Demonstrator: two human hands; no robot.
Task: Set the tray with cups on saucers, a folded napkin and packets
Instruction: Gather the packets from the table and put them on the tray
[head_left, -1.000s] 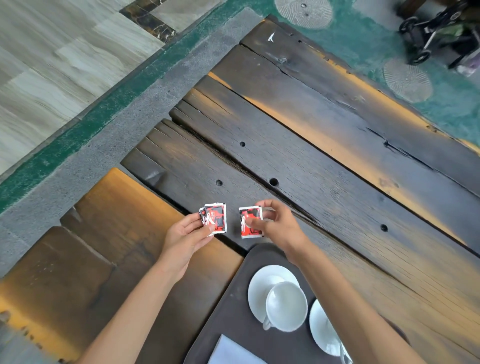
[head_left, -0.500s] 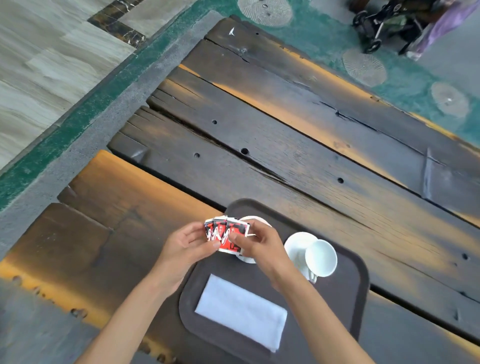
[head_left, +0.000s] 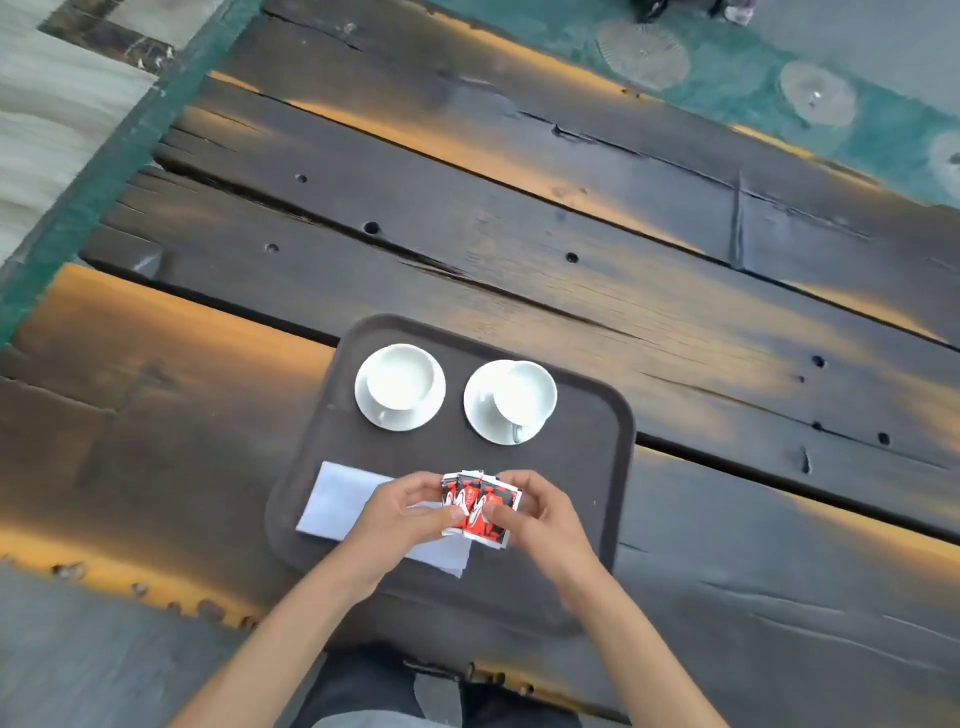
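A dark brown tray (head_left: 597, 467) lies on the plank table. At its far side stand two white cups on white saucers, the left cup (head_left: 400, 382) and the right cup (head_left: 523, 397). A folded white napkin (head_left: 337, 499) lies on the tray's near left part, partly under my hands. Both hands hold a small fanned stack of red, black and white packets (head_left: 479, 509) just above the napkin's right end. My left hand (head_left: 400, 512) pinches the stack's left edge and my right hand (head_left: 540, 512) its right edge.
The table (head_left: 519, 234) is made of dark, weathered wooden planks with gaps and holes. Its left end borders a green strip and pale floor (head_left: 47, 104). My legs show under the near edge (head_left: 415, 691).
The view swung so the tray is now centred. My hands brought the two sets of packets together and moved them back over the napkin.
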